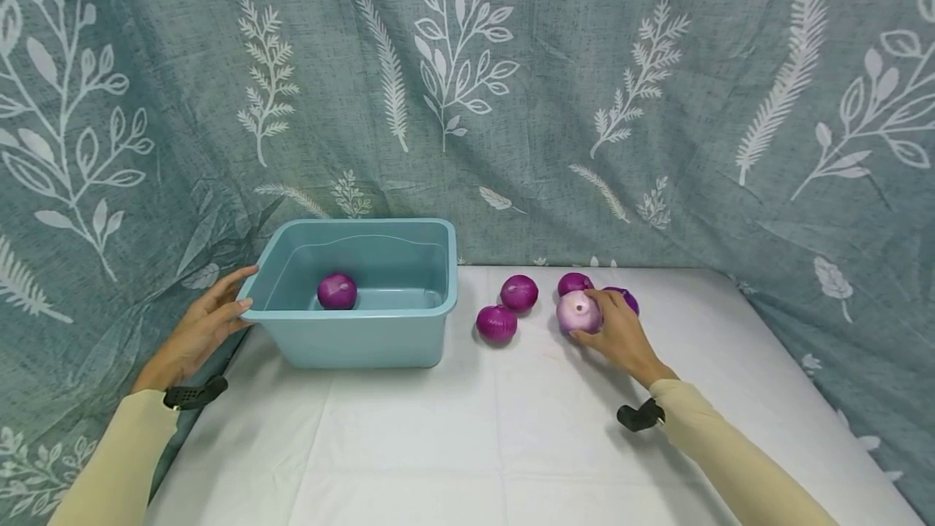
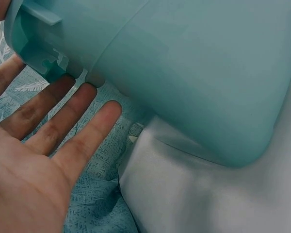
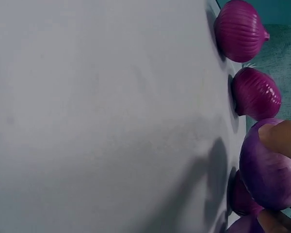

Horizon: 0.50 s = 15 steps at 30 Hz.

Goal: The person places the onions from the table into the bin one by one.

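Observation:
My right hand [image 1: 619,335] holds a pale purple onion [image 1: 579,313] between thumb and fingers; in the right wrist view this onion [image 3: 267,170] appears slightly off the cloth. Close behind it are a darker red onion [image 1: 573,282] and a purple onion [image 1: 630,299], partly covered by the hand. On the left, my left hand [image 1: 196,335] touches the end of a blue-green plastic bin [image 1: 358,341] at its rim. The left wrist view shows that hand's fingers [image 2: 89,128] fairly straight against the bin's end. Inside the bin lies one red onion [image 1: 337,291].
Between bin and right hand, two red onions sit close together, a nearer one [image 1: 497,324] and a farther one [image 1: 519,293]. A white cloth [image 1: 409,445] covers the table. Patterned blue-grey fabric [image 1: 511,185] hangs behind and along both sides.

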### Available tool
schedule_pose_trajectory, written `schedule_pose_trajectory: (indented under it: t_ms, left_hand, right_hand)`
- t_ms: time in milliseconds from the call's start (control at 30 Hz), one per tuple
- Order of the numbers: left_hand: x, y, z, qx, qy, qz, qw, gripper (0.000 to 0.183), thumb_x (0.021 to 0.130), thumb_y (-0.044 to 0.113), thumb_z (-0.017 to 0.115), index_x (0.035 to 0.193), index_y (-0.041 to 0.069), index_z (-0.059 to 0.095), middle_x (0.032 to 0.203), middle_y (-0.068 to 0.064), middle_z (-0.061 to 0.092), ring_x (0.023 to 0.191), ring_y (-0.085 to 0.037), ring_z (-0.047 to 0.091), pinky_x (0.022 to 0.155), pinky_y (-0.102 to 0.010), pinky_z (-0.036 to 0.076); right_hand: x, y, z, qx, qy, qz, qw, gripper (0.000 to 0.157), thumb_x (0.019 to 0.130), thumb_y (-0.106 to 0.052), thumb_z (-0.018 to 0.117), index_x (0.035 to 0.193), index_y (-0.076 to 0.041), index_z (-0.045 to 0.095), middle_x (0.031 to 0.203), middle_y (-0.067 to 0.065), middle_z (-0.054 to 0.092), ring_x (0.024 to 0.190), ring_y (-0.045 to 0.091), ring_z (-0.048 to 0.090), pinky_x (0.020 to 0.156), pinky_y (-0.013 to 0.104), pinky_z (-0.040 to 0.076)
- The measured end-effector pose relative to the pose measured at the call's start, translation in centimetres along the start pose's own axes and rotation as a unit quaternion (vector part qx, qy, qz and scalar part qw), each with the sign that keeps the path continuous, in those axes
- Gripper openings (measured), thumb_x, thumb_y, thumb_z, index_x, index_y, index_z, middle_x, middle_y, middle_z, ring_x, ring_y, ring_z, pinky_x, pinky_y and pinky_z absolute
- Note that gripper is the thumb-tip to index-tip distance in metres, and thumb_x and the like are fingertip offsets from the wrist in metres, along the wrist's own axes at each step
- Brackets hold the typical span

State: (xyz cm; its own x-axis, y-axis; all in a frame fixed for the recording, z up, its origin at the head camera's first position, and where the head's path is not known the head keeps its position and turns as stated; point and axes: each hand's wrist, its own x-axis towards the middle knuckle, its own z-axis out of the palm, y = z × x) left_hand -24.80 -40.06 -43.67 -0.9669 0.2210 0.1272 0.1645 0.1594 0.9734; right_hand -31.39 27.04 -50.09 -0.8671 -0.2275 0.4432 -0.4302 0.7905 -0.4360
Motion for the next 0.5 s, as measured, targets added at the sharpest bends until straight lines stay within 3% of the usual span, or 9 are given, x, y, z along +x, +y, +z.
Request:
schedule_pose_trajectory:
  t_ms: [267, 500]
  left_hand:
    - [-0.2, -0.1, -0.1, -0.003, -0.005, 0.007, 1.0, 0.061, 0.112, 0.018, 0.048, 0.166, 0.023, 0.02, 0.172, -0.011, 0.001, 0.152, -0.024, 0.018, 0.095, -0.018, 0.049]
    - [0.1, -0.1, 0.0, -0.001, 0.004, 0.003, 1.0, 0.06, 0.112, 0.018, 0.048, 0.166, 0.025, 0.024, 0.171, -0.014, 0.005, 0.144, -0.015, 0.028, 0.095, -0.019, 0.05]
  right_hand:
    - [0.2, -1.6, -0.9, 0.015, 0.002, -0.004, 1.0, 0.08, 0.078, -0.025, 0.093, 0.142, 0.002, 0.055, 0.131, 0.023, 0.055, 0.112, 0.036, 0.056, 0.093, 0.054, 0.051]
    - [0.8, -3.2, -1.7, 0.019, 0.018, -0.023, 0.999, 0.078, 0.077, -0.024, 0.093, 0.142, -0.002, 0.057, 0.128, 0.02, 0.057, 0.107, 0.032, 0.058, 0.089, 0.05, 0.053]
